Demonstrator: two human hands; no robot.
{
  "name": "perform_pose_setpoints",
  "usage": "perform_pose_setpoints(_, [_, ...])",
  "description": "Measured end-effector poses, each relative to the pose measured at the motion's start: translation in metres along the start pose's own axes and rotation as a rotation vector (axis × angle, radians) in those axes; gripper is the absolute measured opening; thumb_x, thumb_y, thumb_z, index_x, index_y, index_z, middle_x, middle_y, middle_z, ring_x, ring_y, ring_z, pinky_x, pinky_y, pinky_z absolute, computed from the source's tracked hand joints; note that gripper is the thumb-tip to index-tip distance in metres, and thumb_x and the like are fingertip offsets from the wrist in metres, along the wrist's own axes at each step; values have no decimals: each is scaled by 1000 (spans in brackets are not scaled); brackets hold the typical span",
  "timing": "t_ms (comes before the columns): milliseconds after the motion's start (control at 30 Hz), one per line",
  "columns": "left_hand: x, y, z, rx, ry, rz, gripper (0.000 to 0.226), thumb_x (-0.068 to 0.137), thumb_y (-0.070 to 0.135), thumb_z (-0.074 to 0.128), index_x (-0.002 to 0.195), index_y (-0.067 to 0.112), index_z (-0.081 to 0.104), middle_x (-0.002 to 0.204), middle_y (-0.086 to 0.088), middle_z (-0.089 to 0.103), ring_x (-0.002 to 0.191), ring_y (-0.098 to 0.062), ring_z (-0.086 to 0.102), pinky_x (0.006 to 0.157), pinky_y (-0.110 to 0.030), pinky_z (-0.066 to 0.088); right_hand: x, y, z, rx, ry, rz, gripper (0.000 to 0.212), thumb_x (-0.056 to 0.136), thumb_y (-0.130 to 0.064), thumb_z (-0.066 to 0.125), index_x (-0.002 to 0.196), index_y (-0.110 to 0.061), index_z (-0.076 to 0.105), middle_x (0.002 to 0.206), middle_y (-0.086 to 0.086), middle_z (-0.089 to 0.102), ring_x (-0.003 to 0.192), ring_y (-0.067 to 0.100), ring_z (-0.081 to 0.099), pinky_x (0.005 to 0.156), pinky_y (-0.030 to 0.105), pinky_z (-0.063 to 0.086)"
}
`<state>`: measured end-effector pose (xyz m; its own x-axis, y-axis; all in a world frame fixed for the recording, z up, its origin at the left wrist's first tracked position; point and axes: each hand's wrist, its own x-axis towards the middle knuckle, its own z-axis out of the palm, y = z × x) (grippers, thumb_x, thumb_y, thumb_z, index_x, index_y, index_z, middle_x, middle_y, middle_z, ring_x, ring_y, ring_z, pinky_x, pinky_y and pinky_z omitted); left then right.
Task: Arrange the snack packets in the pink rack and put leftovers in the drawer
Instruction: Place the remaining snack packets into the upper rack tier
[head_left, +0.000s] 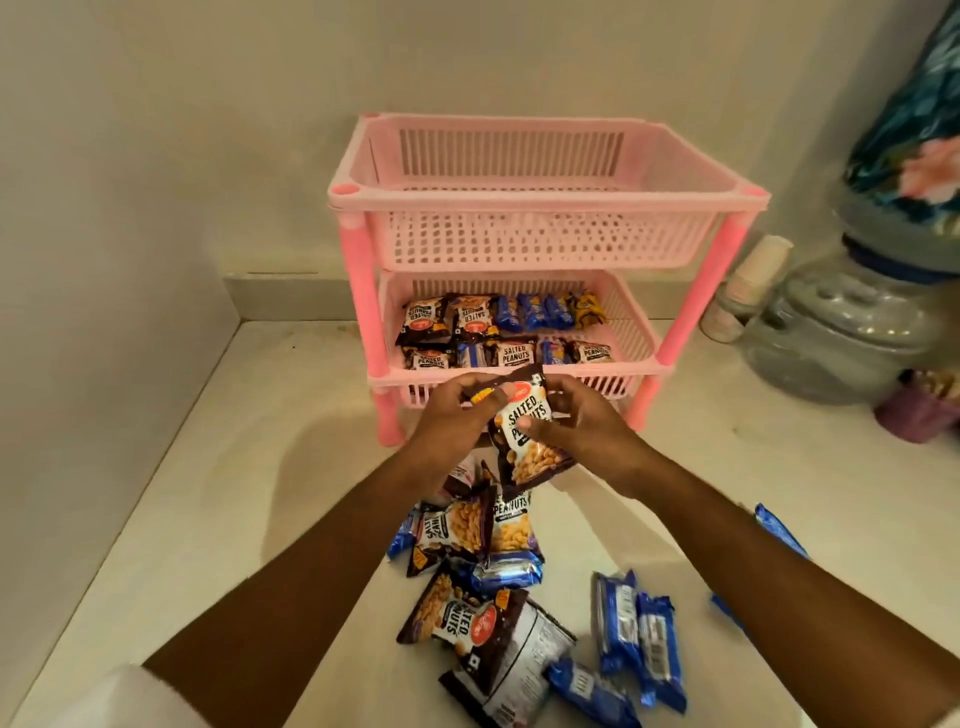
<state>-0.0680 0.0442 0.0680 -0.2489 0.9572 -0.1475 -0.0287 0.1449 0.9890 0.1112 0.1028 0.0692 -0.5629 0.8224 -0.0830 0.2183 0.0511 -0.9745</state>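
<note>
Both arms outstretched, left hand (457, 415) and right hand (576, 423) pinch one peanut packet (524, 431) (tilted)

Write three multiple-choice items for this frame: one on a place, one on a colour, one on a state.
1. Where do packets already lie in the pink rack?
A. top basket
B. lower basket
C. both baskets

2. What colour are the slim wrappers on the counter at the right?
A. blue
B. green
C. red

3. What state is the salted peanuts packet in?
A. lying on the counter
B. held in both hands
C. dropped in the top basket

Key: 1 B, the lower basket holds rows of packets while the top basket shows only bare mesh. 2 A, the blue wrappers show it. 3 B, the left hand and right hand each have a grip on the salted peanuts packet.
</note>
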Motion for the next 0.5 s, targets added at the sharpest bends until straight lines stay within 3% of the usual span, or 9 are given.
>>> perform_pose_setpoints(167, [-24, 14, 6, 20, 6, 82, 49, 82, 58, 64, 121, 29, 59, 121, 3, 67, 110, -16, 66, 84, -37, 59, -17, -19, -2, 20, 95, -91, 56, 79, -31, 83, 128, -21, 58, 115, 0, 74, 108, 20, 70, 87, 39, 61])
perform_pose_setpoints(300, [-40, 52, -2, 11, 20, 322, 46, 87, 57, 58, 122, 27, 57, 117, 0, 68, 108, -18, 67, 85, -37, 58, -21, -81, -2, 111, 166, -273, 64, 76, -35, 83, 129, -21, 50, 116, 3, 74, 105, 19, 72, 83, 42, 61])
perform_pose_setpoints(400, [-44, 96, -18, 194, 307, 663, 26, 95, 42, 53, 111, 23, 60, 105, 5, 67, 97, -12, 67, 74, -26, 57, -15, -144, -1, 158, 194, -396, 59, 76, -44, 82, 124, -36, 48, 112, 0, 75, 97, 16, 75, 73, 37, 64])
perform_pose_setpoints(500, [-27, 139, -47, 612, 707, 886, 18, 94, 22, 53, 110, 16, 60, 113, -3, 58, 106, -21, 55, 84, -28, 48, 21, -201, 1, 98, 238, -396, 44, 83, -42, 74, 120, -33, 52, 109, -5, 75, 92, 14, 76, 75, 40, 64])
